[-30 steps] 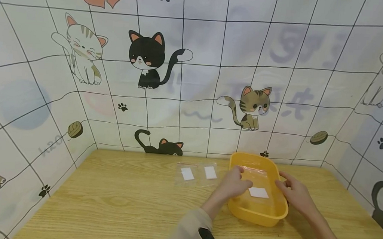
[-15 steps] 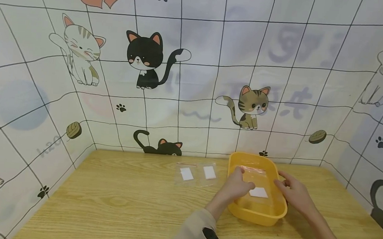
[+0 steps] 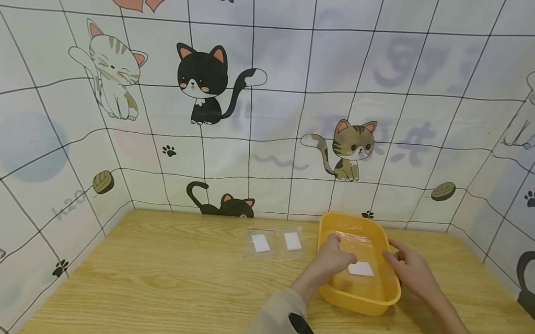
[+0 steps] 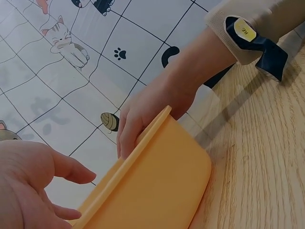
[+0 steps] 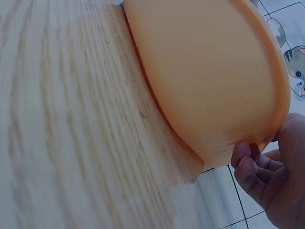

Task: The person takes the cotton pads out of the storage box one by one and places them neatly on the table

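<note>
A yellow plastic basin (image 3: 360,303) stands on the table at the right in the head view. Inside it lies a clear zip bag with a white card (image 3: 360,268) in it. My right hand (image 3: 408,264) grips the basin's right rim, thumb at the inner side and fingers outside, as the right wrist view also shows. Over the left rim is my left hand (image 3: 331,258), its thumb reaching across the inside and its index finger pointing to the back. The left wrist view has that thumb (image 4: 78,169) apart from the rim and a fingertip right at it.
Two clear zip bags, each with a white card, lie left of the basin: one left bag (image 3: 260,243) and one right bag (image 3: 292,241). A cat-print sheet (image 3: 281,110) rises behind the wooden table (image 3: 182,286) and along its sides.
The left hand has shifted very slightly to the right over the basin. The right hand keeps its grip on the rim, and the basin and bags stay put.
</note>
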The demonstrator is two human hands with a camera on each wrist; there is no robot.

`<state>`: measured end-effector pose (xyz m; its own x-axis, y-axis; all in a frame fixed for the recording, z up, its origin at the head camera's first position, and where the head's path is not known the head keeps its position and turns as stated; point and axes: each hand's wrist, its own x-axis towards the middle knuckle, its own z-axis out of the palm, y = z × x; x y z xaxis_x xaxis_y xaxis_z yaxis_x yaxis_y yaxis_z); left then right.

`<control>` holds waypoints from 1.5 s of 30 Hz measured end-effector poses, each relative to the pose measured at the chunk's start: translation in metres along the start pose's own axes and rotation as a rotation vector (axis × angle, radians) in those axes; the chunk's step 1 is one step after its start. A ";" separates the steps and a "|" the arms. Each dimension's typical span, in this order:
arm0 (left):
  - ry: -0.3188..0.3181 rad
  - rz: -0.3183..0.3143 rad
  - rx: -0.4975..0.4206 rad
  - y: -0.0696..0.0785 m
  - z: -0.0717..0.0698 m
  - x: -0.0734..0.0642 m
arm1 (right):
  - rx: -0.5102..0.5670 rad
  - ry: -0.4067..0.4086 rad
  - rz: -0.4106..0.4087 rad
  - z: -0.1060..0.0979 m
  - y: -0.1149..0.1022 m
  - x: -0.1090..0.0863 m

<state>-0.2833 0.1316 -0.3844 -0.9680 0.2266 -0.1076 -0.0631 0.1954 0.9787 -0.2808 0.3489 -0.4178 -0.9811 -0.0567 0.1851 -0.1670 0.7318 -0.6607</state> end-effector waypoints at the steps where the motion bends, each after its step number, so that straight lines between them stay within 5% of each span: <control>1: -0.001 -0.005 -0.003 0.000 0.000 0.000 | 0.000 0.000 -0.001 0.000 0.000 0.000; 22: 0.030 -0.096 -0.112 -0.005 0.007 0.007 | 0.002 0.002 -0.004 0.000 -0.001 0.001; 30: 0.059 -0.161 -0.091 -0.004 0.007 0.007 | -0.015 0.009 -0.024 0.000 0.000 0.002; 45: 0.081 -0.173 -0.059 -0.004 0.014 0.009 | 0.016 0.002 -0.004 0.000 -0.002 0.000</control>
<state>-0.2882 0.1466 -0.3919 -0.9576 0.1169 -0.2633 -0.2422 0.1681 0.9556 -0.2809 0.3474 -0.4159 -0.9803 -0.0580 0.1890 -0.1722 0.7204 -0.6719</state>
